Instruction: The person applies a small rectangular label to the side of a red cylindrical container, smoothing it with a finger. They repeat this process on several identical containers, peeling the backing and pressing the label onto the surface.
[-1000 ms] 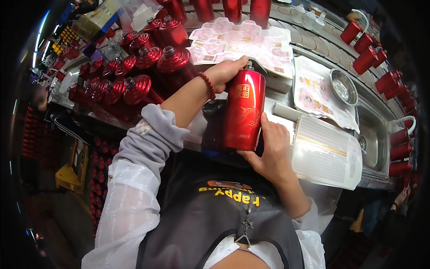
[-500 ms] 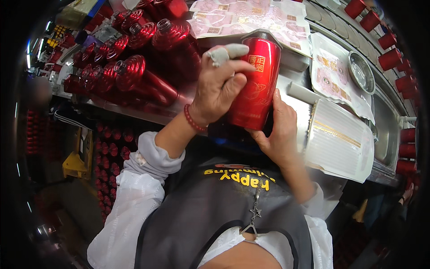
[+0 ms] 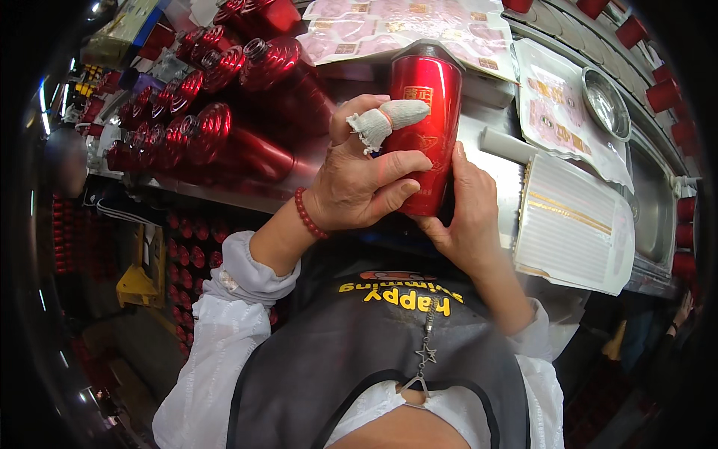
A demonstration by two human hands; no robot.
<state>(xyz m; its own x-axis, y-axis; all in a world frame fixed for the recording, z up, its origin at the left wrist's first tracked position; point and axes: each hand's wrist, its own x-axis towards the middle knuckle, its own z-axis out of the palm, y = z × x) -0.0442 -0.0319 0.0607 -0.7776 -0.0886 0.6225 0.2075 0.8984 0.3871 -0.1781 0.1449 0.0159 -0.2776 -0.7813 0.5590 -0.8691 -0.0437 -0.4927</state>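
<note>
Red gloss up front: we have the bottle [image 3: 443, 135] at the tabletop's [image 3: 502, 179] near edge, our right hand [image 3: 473, 209] curled round its lower side. Our left hand [image 3: 348, 179] spreads its fingers across the front, one in a cloth sleeve [image 3: 404, 114]. More bottles [image 3: 280, 78] crowd the tabletop's left side; a bowl [image 3: 607, 106] sits toward the right.

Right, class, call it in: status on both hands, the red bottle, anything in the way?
Right hand holding the red bottle by its lower right side. Left hand over its front. Printed face toward camera, partly hidden by pale finger cover.
</note>
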